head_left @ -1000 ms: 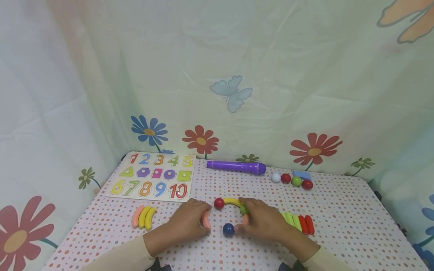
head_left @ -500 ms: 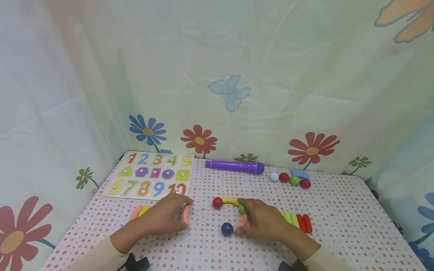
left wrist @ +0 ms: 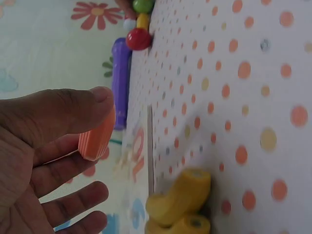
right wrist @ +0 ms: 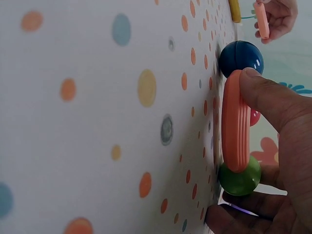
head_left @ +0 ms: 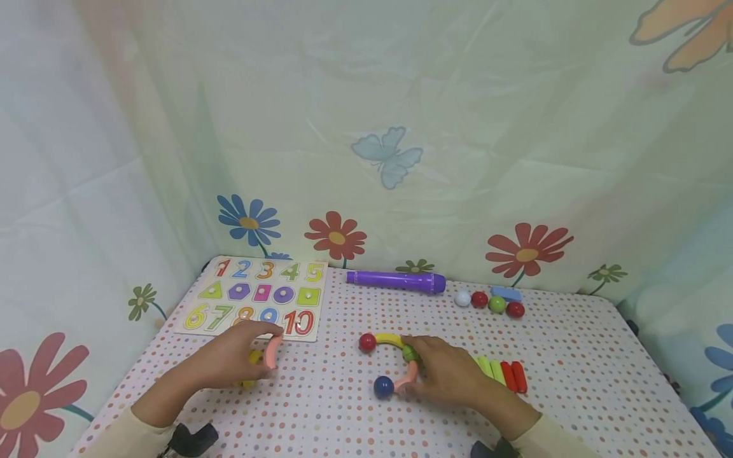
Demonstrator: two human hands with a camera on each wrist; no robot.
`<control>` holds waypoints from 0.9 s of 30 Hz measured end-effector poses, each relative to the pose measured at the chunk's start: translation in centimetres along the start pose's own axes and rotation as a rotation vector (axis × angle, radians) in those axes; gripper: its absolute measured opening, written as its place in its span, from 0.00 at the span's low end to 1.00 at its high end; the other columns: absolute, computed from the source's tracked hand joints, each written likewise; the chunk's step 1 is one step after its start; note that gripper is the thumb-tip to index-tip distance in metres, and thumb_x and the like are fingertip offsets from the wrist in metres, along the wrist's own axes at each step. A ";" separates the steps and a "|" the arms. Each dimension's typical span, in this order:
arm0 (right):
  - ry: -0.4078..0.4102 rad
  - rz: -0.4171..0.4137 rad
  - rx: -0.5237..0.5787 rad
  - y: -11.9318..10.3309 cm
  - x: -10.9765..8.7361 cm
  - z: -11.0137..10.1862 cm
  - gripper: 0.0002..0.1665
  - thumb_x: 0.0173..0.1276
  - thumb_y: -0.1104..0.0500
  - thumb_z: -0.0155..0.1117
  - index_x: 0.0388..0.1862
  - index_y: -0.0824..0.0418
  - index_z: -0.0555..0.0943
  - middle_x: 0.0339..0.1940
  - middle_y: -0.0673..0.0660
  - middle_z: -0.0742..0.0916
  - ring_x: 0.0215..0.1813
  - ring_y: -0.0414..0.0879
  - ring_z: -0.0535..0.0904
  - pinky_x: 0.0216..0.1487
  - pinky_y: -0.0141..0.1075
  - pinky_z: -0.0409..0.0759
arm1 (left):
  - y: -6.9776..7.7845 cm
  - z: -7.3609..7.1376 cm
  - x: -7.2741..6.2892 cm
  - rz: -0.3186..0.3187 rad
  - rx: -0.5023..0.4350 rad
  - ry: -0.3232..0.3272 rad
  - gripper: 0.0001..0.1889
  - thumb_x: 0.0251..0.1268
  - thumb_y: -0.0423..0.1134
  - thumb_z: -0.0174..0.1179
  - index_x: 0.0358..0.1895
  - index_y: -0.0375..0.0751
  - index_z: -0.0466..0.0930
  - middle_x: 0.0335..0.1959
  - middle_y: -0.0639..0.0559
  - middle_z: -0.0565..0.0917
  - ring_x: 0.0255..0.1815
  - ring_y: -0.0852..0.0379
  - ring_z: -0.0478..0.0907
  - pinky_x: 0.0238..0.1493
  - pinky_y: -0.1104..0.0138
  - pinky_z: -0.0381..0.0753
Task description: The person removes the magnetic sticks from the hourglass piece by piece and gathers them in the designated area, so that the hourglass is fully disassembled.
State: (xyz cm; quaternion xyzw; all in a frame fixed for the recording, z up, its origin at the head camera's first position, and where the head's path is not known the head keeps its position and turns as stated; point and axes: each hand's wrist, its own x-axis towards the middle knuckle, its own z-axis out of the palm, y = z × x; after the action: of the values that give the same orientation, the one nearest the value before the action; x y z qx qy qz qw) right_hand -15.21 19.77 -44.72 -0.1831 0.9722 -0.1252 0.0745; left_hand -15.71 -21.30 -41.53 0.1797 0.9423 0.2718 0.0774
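Observation:
My left hand [head_left: 229, 357] pinches a pink curved rod [left wrist: 97, 139] between thumb and forefinger, its other fingers spread. Two yellow curved rods [left wrist: 180, 200] lie on the table just below it, partly covered by the hand in the head view. My right hand [head_left: 449, 372] holds a second pink curved rod [right wrist: 235, 122], thumb at one end and fingers by the green ball [right wrist: 240, 176]. That rod links the dark blue ball [head_left: 383, 387] to the green ball. From the green ball a yellow curved rod [head_left: 389, 340] runs to a red ball [head_left: 368, 343], making an open arc.
A number-and-shape puzzle board [head_left: 309, 327] lies at the back left. Behind the arc is a purple microphone-shaped tube [head_left: 395, 281]. White, red and green balls [head_left: 497, 305] sit back right by a blue block [head_left: 506, 294]. Green rods and red rods [head_left: 513, 378] lie right of my right hand.
My left hand has carried its pink rod leftward, away from the arc, to over the yellow rods. The right hand stays at the arc; its pink rod now meets the blue ball.

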 end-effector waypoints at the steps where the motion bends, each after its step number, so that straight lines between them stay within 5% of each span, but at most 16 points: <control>1: 0.001 -0.003 0.001 0.0 0.0 0.0 0.58 0.50 0.22 0.72 0.74 0.50 0.73 0.69 0.56 0.80 0.70 0.57 0.74 0.61 0.60 0.76 | -0.3 -0.3 -0.2 -0.012 -0.002 -0.003 0.35 0.48 0.43 0.81 0.64 0.50 0.80 0.63 0.52 0.80 0.69 0.41 0.72 0.67 0.42 0.71; 8: -0.007 -0.001 0.013 0.0 0.0 -0.1 0.57 0.50 0.23 0.73 0.74 0.50 0.73 0.69 0.55 0.80 0.70 0.57 0.74 0.62 0.60 0.76 | -2.8 -1.5 -1.2 -0.073 -0.038 -0.026 0.36 0.47 0.42 0.82 0.64 0.48 0.80 0.64 0.50 0.80 0.70 0.41 0.70 0.66 0.41 0.72; 14: 0.000 -0.006 0.020 0.0 0.0 -0.2 0.56 0.50 0.24 0.74 0.73 0.50 0.74 0.68 0.54 0.80 0.70 0.56 0.74 0.62 0.60 0.76 | -4.7 -2.1 -2.0 -0.150 -0.075 -0.027 0.37 0.43 0.39 0.83 0.63 0.49 0.81 0.61 0.47 0.81 0.62 0.42 0.76 0.52 0.48 0.83; 22: -0.011 0.019 0.023 0.0 0.2 -0.1 0.56 0.49 0.23 0.73 0.73 0.48 0.74 0.68 0.54 0.80 0.70 0.56 0.74 0.62 0.61 0.75 | -6.7 -2.7 -3.0 -0.134 -0.015 -0.025 0.40 0.39 0.48 0.85 0.62 0.47 0.81 0.56 0.46 0.83 0.59 0.40 0.78 0.54 0.43 0.81; 27: -0.008 0.022 0.019 0.0 0.2 0.0 0.56 0.48 0.22 0.74 0.73 0.47 0.74 0.68 0.53 0.80 0.70 0.55 0.74 0.62 0.61 0.75 | -7.5 -2.7 -3.2 -0.146 -0.018 -0.032 0.35 0.41 0.38 0.83 0.59 0.45 0.83 0.60 0.43 0.82 0.63 0.37 0.76 0.55 0.45 0.82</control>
State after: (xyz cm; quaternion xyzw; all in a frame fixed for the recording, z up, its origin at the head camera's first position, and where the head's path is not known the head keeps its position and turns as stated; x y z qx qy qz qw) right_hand -15.44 19.68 -44.80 -0.1721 0.9726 -0.1330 0.0816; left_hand -15.67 -29.71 -43.21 0.1139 0.9491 0.2708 0.1138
